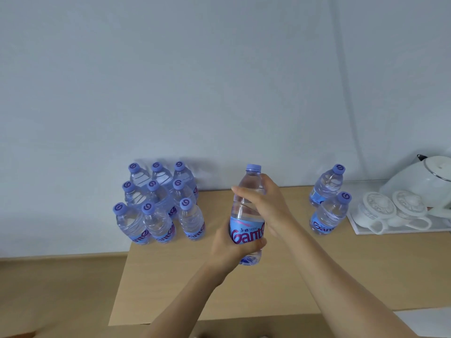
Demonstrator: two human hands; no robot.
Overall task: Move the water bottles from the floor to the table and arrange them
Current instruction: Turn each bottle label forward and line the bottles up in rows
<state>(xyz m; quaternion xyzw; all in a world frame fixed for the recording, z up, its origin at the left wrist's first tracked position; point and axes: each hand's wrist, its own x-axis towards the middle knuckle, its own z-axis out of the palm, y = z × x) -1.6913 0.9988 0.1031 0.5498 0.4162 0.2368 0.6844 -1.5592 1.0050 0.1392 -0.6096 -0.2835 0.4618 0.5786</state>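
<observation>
A clear water bottle with a blue label and a purple cap is held upright above the middle of the wooden table. My left hand grips its lower part around the label. My right hand wraps around its upper body from the right. Several identical bottles stand in a tight block of three rows at the table's back left corner. Two more bottles stand one behind the other at the right.
A white tray at the table's right edge holds two lidded white cups and a white kettle. A pale wall rises behind the table. Wooden floor shows at the left, below the table.
</observation>
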